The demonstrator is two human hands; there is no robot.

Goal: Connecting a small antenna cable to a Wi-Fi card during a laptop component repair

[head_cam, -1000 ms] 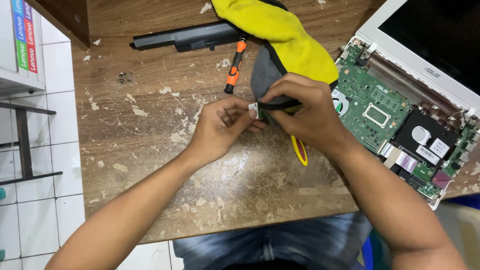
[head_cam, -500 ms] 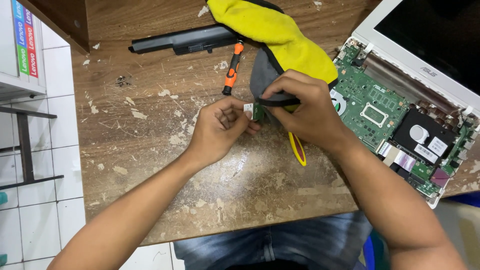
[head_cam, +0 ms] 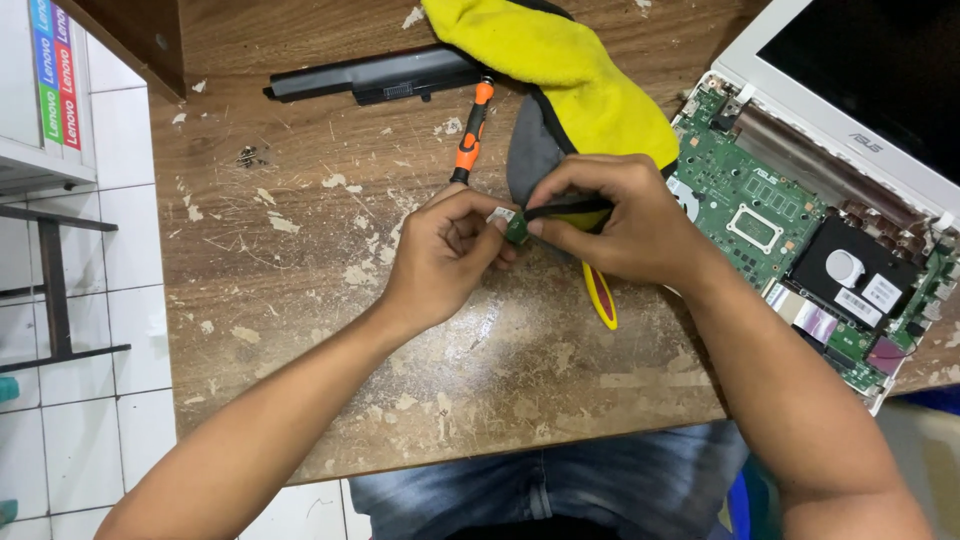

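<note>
- Barely anything has shifted since a moment ago: both hands stay locked together above the worktop (head_cam: 300,300), the small green board (head_cam: 516,229) pinched between them.
- Left hand (head_cam: 445,255): its grip is closed on the board's left end, thumb and forefinger.
- Right hand (head_cam: 615,220): closed too, on a thin dark tool (head_cam: 565,208), possibly a brush — hard to tell.
- Steady, light strokes would serve best.
- Nearby: orange screwdriver (head_cam: 470,130), yellow cloth (head_cam: 570,70), opened laptop (head_cam: 800,190).
</note>
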